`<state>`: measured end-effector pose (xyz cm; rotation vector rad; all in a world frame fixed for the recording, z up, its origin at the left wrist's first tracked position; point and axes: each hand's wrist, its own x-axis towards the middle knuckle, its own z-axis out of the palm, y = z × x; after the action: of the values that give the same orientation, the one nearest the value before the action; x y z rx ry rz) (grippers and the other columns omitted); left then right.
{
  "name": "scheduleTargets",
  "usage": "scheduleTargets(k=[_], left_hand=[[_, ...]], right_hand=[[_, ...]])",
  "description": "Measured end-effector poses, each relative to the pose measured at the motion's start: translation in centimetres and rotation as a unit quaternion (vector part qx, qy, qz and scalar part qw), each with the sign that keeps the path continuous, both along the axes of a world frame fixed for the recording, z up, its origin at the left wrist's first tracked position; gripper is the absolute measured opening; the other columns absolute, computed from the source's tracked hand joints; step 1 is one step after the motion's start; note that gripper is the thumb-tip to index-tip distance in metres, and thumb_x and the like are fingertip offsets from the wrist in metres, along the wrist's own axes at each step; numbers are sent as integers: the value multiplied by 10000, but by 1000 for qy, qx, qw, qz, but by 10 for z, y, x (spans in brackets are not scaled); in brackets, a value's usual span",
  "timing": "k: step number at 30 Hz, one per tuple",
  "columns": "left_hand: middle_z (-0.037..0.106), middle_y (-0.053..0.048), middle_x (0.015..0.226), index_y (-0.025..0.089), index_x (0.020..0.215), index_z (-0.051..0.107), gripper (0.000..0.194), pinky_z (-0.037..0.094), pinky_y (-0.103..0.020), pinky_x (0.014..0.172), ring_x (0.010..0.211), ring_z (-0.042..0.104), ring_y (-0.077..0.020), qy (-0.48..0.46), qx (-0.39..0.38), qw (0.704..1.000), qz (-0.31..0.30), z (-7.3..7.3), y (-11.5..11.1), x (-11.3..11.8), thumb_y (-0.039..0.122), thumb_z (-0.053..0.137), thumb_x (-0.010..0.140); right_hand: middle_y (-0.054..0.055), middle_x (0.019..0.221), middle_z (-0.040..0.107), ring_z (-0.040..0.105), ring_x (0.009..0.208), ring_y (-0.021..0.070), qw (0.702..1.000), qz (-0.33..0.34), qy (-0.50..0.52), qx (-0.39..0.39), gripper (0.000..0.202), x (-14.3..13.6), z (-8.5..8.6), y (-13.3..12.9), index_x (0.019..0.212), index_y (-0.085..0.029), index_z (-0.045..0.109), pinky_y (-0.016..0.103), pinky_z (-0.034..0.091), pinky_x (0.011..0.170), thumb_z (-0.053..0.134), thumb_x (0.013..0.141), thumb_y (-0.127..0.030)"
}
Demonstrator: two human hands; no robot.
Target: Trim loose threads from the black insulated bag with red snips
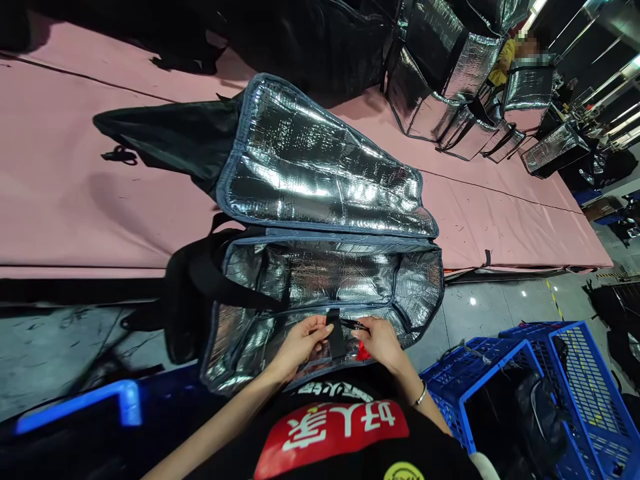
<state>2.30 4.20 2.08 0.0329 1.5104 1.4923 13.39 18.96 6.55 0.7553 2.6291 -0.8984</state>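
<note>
A black bag (330, 273) with a silver foil lining lies open in front of me, its foil-lined lid (320, 160) folded back over the pink table. At the bag's near edge, my left hand (304, 339) pinches the side of a short black strap (336, 337). My right hand (381, 340) is just right of that strap, its fingers closed on small black-handled scissors or a similar tool (354, 325). Something red (363, 351) shows under the right hand. A wide black strap (225, 283) crosses the bag's left end.
The pink table (510, 220) runs across the view. Foil-lined bags (430, 100) stand at its back right, with a person in yellow (501, 61) behind them. Blue crates (590, 373) are at the lower right, and a blue frame (80, 405) is at the lower left.
</note>
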Motion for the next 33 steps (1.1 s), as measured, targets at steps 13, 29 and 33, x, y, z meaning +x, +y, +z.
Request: scheduleTargets(k=[13,29,33], left_hand=[[515,49,595,182,739,515,480,295,-194,441,476,417,-82,13,7,1000,-15,-6,0,-2,558,746,552],[470,61,608,204,735,467,561,301,-200,455,487,409,-88,16,-4,999,-27,-4,0,-1,640,745,518],[477,58,616,204,760,489,560,319,-203,455,489,408,-91,3,-3,1000,-29,-3,0,-1,643,745,525]], right_hand=[[77,1038,704,640,974,216,1000,8,11,15,250,-2,2,-2,1121,-199,675,268,459,827,588,895,-258],[75,959,704,643,918,223,999,13,37,21,178,-6,2,0,1012,-214,708,292,465,807,581,889,-232],[80,1025,698,626,980,212,998,-16,67,-4,228,-9,-2,0,1105,-188,662,294,459,852,561,903,-217]])
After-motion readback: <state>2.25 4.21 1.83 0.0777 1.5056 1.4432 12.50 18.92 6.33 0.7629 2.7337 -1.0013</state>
